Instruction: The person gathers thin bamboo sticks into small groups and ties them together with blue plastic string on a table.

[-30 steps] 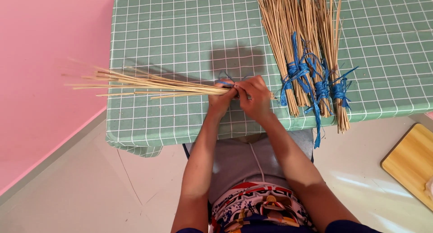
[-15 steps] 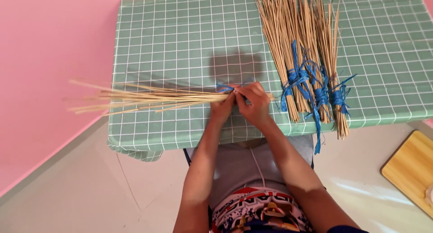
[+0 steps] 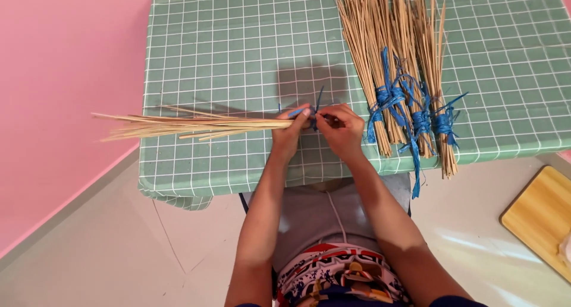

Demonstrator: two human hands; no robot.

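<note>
A thin bundle of straw-coloured sticks point(image 3: 196, 126) lies crosswise over the near edge of the table, its loose ends pointing left past the table's side. My left hand point(image 3: 291, 134) grips the bundle at its right end. My right hand point(image 3: 340, 128) pinches a blue plastic string point(image 3: 306, 111) that wraps that end, right against the left hand's fingers. Short blue ends of the string stick up between the two hands.
The table wears a green cloth with a white grid point(image 3: 238, 51). Three finished stick bundles tied with blue string point(image 3: 404, 75) lie on its right half. A pale wooden board point(image 3: 538, 215) rests on the floor at right; a pink wall point(image 3: 59, 75) stands at left.
The view has shifted a little; both hands stay together at the bundle's end, fingers working the blue string. The bundle's loose ends have dipped slightly.
</note>
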